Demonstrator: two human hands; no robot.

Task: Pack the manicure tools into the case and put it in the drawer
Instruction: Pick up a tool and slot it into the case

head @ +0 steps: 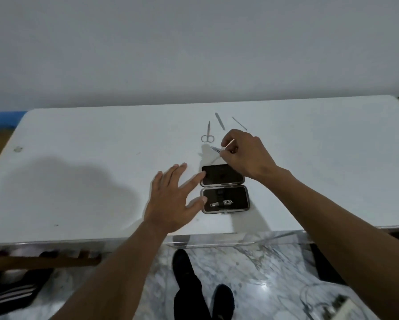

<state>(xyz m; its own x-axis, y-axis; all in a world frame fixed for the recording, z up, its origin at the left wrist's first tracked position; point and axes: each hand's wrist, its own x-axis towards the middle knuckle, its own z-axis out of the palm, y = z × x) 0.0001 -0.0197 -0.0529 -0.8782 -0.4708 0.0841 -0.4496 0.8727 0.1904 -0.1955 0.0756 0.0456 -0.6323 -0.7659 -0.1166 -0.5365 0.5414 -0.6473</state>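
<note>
A black manicure case (237, 199) with a metal rim lies open on the white table (78, 139), and a nail clipper (221, 203) rests in its near half. My left hand (173, 199) is spread flat with the index finger and thumb touching the case's left edge. Just beyond the case, my right hand (244, 153) pinches a thin pale stick (228, 144) and a small metal tool (215, 149). Small scissors (207, 133), a metal file (219, 121) and a thin metal pick (239, 123) lie farther back.
The table's front edge runs just below the case. A marble floor (251, 269) and my dark shoes (193, 280) show beneath. A wooden rack (43, 259) and a striped dark object sit at lower left. The wall stands behind the table.
</note>
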